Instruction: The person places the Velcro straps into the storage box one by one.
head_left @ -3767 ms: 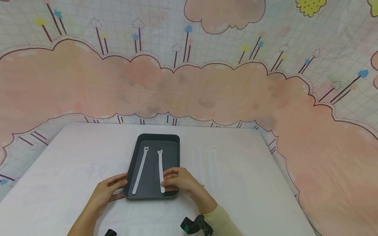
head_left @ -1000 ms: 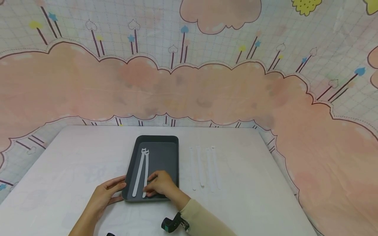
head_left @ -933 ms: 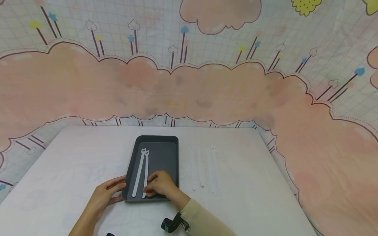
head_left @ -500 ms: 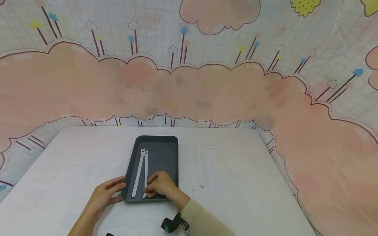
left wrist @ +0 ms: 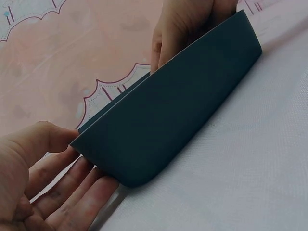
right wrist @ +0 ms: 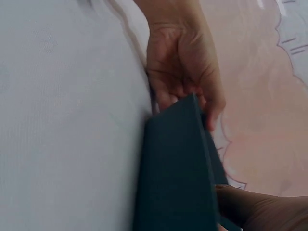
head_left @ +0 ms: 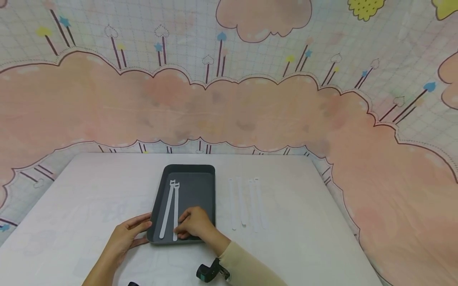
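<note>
A dark grey tray (head_left: 196, 188) lies lengthwise on the white table. My left hand (head_left: 125, 236) holds its left edge; in the left wrist view the thumb lies at the rim and the fingers against the side wall. Inside the tray are two white cable ties with slotted heads, close together at the heads and spread apart below. The left cable tie (head_left: 166, 212) lies slanted. My right hand (head_left: 196, 223) pinches the right cable tie (head_left: 176, 206) near its lower end. In the right wrist view the tray wall (right wrist: 178, 168) hides the fingertips.
Several more white strips (head_left: 242, 206) lie in a row on the white tabletop (head_left: 304, 222) to the right of the tray, faint against it. A patterned cloth (head_left: 232, 111) hangs behind the table. A black wrist camera (head_left: 211, 271) sits below my right sleeve.
Since the oldest frame, my right hand and its cable tie have shifted left, bringing it beside the other tie. Within the last second its lower end has turned slightly. The left hand has stayed put.
</note>
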The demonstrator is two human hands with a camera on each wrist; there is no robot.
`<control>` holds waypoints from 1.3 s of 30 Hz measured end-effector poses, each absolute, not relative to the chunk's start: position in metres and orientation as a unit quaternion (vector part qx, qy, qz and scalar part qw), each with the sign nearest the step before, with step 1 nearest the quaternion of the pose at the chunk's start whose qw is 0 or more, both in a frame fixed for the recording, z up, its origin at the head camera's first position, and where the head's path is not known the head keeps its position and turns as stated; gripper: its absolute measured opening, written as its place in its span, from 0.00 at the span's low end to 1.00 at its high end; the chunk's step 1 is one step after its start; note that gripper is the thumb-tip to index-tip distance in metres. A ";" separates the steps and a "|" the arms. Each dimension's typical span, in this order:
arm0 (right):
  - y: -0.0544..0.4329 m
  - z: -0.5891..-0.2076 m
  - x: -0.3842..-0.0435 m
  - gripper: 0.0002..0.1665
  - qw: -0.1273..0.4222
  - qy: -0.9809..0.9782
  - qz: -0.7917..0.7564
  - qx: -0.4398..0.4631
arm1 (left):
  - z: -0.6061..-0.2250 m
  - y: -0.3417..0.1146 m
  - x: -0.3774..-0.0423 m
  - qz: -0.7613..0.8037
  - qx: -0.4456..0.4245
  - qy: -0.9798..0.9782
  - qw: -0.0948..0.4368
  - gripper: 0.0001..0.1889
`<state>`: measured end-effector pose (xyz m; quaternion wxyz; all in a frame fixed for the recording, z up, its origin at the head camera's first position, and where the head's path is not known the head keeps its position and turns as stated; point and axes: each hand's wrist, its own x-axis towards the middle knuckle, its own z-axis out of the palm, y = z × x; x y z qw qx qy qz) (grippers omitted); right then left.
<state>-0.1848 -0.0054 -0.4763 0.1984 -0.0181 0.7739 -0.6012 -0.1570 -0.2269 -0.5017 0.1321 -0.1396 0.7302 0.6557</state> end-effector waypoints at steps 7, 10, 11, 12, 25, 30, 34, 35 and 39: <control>0.041 -0.447 -0.188 0.14 0.141 0.797 -0.586 -0.044 | -0.500 -0.226 -0.155 0.666 -0.134 0.723 0.130 0.33; 0.078 -0.432 -0.193 0.16 0.091 0.820 -0.564 -0.034 | -0.501 -0.227 -0.155 0.665 -0.133 0.724 0.130 0.34; 0.092 -0.429 -0.195 0.16 0.073 0.826 -0.558 -0.027 | -0.501 -0.227 -0.155 0.664 -0.134 0.724 0.131 0.34; 0.105 -0.427 -0.196 0.16 0.056 0.834 -0.548 -0.017 | -0.502 -0.227 -0.155 0.664 -0.135 0.724 0.131 0.34; 0.200 -0.468 -0.180 0.18 -0.020 0.894 -0.431 0.116 | -0.504 -0.232 -0.161 0.664 -0.134 0.722 0.140 0.34; 0.199 -0.480 -0.175 0.16 -0.025 0.911 -0.394 0.124 | -0.502 -0.230 -0.159 0.665 -0.137 0.721 0.138 0.33; 0.197 -0.482 -0.173 0.15 -0.035 0.914 -0.384 0.129 | -0.501 -0.229 -0.159 0.666 -0.137 0.720 0.138 0.33; 0.197 -0.483 -0.173 0.15 -0.038 0.914 -0.382 0.131 | -0.501 -0.229 -0.160 0.665 -0.137 0.721 0.139 0.33; 0.195 -0.485 -0.174 0.14 -0.050 0.914 -0.377 0.139 | -0.501 -0.229 -0.160 0.662 -0.137 0.724 0.139 0.34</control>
